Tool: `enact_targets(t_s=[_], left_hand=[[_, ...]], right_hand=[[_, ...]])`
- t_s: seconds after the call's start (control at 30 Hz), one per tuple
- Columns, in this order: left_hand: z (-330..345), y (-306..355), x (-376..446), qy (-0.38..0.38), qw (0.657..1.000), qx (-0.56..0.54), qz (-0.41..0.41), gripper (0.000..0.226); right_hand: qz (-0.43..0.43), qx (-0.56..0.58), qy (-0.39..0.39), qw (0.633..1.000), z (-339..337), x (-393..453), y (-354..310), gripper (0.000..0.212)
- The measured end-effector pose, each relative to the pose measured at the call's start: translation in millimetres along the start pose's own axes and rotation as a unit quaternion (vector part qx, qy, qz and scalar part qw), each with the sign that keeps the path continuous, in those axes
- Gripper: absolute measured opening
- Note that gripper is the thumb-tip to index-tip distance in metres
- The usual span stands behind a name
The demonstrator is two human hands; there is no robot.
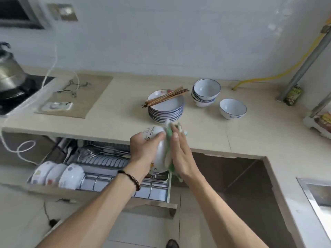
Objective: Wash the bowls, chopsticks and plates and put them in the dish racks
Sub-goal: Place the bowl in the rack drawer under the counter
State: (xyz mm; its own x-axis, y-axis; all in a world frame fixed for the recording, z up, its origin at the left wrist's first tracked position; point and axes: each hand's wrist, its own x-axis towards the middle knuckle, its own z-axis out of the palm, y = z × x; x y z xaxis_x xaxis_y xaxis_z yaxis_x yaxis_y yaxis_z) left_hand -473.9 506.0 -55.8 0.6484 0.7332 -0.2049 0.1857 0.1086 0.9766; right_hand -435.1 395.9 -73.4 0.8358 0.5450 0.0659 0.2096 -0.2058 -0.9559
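Note:
My left hand (143, 151) grips a white plate (160, 154) held on edge above the open drawer. My right hand (180, 154) presses a green and white cloth (170, 133) against the plate's other face. On the counter behind stands a stack of blue-rimmed plates (166, 111) with brown chopsticks (165, 97) lying across the top. To its right are stacked white bowls (206, 92) and a single bowl (232, 109). Three spotted bowls (57, 174) stand on edge in the drawer's dish rack (125, 185).
A kettle (9, 72) sits on a dark hob at the far left, with a white cord looping down. A mat (77, 95) holds small metal items. A steel sink edge (315, 194) shows at the lower right. A yellow hose and a grey pipe run along the right wall.

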Motion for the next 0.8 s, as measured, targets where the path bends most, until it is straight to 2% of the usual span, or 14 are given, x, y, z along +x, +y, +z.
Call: enact_targets(t_s=[0.1,0.17,0.23,0.3,0.37,0.43,0.47,0.53,0.57,0.63,0.7,0.8], left_hand=[[-39.6,0.5,14.0,-0.023,0.998,0.057,-0.013,0.025],[-65.3,0.9,20.3,-0.056,0.993,0.101,-0.002,0.038],[-86.0,-4.0,29.9,-0.059,0.991,0.124,-0.001,0.025],[-102.7,-8.5,40.6,-0.035,0.991,0.129,-0.007,0.015],[-114.0,-12.3,52.3,-0.026,0.985,0.169,0.014,0.024],[-126.7,-12.8,57.5,-0.029,0.978,0.204,0.035,0.027],[-133.3,-12.6,59.2,-0.031,0.980,0.191,0.040,0.022],[-146.5,-13.1,60.4,-0.016,0.994,0.104,0.019,0.011],[-153.2,-15.5,63.3,0.011,0.999,0.051,0.006,0.008],[-164.6,-29.8,73.9,0.113,0.992,-0.047,-0.040,0.008],[-174.5,-44.4,87.3,0.213,0.967,-0.104,-0.089,0.010],[-189.6,-70.1,106.1,0.263,0.958,-0.072,-0.089,0.015]], right_hand=[[-0.050,-0.019,-0.039,0.998,38.5,18.9,5.9,0.051],[-0.007,0.065,-0.078,0.995,56.3,39.4,7.7,0.046],[0.048,0.131,-0.128,0.982,75.0,64.9,8.1,0.043],[0.012,0.081,-0.168,0.982,97.4,74.1,4.3,0.039],[-0.014,0.081,-0.187,0.979,118.4,80.1,4.5,0.037],[0.043,0.182,-0.198,0.962,131.4,88.5,11.3,0.039],[0.105,0.258,-0.208,0.938,135.7,96.3,15.3,0.041],[0.291,0.382,-0.219,0.849,145.6,106.6,22.3,0.049],[0.355,0.389,-0.212,0.823,154.5,108.7,28.1,0.055],[0.417,0.366,-0.184,0.811,176.9,106.4,31.9,0.057],[0.444,0.355,-0.131,0.812,204.4,101.9,30.0,0.047],[0.459,0.298,-0.061,0.835,242.3,95.2,34.9,0.035]])
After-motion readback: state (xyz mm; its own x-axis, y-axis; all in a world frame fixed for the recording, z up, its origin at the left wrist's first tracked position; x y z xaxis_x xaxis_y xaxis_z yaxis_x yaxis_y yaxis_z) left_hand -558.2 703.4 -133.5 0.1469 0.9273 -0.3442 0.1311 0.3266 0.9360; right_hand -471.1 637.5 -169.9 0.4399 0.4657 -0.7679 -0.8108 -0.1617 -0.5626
